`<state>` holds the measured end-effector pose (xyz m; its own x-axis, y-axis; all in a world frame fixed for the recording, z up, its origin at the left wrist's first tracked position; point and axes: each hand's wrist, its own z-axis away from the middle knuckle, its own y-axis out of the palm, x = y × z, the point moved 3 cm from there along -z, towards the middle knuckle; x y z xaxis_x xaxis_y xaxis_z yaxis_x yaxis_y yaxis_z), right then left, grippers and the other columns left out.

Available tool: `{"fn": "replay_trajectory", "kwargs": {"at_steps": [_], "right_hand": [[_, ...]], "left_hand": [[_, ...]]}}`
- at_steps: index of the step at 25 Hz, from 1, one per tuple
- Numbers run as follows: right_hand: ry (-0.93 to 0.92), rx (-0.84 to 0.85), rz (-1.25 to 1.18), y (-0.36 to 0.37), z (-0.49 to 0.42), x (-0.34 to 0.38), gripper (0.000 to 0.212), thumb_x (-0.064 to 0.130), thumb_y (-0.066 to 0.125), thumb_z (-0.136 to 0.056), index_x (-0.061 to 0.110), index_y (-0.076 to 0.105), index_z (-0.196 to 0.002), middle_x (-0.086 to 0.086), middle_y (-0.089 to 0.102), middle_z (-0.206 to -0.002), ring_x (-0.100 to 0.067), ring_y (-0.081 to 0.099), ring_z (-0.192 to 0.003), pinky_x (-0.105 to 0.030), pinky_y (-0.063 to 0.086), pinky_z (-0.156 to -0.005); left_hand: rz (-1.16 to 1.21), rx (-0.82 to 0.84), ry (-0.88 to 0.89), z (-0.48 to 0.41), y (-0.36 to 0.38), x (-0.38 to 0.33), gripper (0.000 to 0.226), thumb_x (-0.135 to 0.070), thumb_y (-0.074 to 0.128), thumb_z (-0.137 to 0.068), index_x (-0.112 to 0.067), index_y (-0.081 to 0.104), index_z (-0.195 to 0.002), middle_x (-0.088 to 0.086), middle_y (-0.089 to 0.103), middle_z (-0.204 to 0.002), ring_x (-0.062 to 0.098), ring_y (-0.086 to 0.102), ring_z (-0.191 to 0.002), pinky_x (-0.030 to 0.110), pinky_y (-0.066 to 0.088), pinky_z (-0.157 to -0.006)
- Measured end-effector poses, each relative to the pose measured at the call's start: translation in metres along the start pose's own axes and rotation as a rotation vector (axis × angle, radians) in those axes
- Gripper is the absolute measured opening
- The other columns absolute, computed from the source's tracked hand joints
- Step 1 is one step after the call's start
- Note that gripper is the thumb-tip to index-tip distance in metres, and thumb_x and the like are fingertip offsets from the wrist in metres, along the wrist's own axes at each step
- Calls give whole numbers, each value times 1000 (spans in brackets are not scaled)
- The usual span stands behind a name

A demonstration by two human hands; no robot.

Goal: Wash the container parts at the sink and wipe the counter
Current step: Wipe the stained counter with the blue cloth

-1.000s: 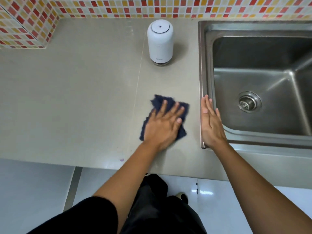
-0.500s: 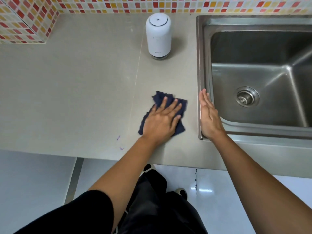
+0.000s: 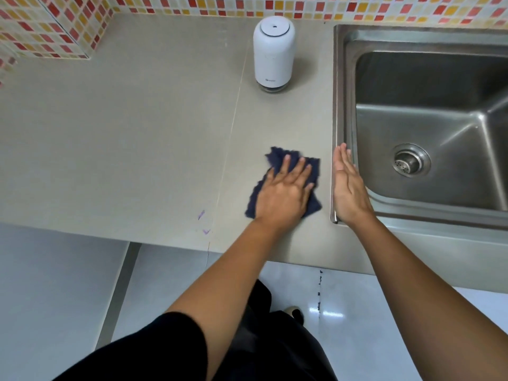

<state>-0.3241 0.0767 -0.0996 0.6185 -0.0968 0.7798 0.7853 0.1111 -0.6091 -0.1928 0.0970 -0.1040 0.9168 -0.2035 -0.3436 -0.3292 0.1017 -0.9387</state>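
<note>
The dark cloth [image 3: 279, 156] lies on the desk [image 3: 123, 133], at 6 o'clock from the white container [image 3: 274, 55] and 9 o'clock from the sink [image 3: 339, 92]. The left grip [image 3: 283, 193] presses it with straight, spread fingers, nothing pinched; the right grip [image 3: 347, 193], flat and empty, rests by the sink rim. The cloth looks soft, light, perhaps damp — best pushed under a flat palm.

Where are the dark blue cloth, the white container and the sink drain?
dark blue cloth [image 3: 276, 159], head view, upper left corner.
white container [image 3: 273, 59], head view, side wall.
sink drain [image 3: 410, 163], head view, strainer centre.
</note>
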Motion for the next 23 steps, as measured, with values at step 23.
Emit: {"fn": "replay_trajectory", "kwargs": {"at_steps": [23], "right_hand": [[-59,-6,79,1,3,0,48,29,14,-102,14,11,-147,0,10,-156,3,4,-135,-22,0,-113]], "left_hand": [[-245,66,-179,91,-52,142,70,-62,8,-87,-31,2,-149,-15,-7,-155,12,-7,-146,47,7,-116]]}}
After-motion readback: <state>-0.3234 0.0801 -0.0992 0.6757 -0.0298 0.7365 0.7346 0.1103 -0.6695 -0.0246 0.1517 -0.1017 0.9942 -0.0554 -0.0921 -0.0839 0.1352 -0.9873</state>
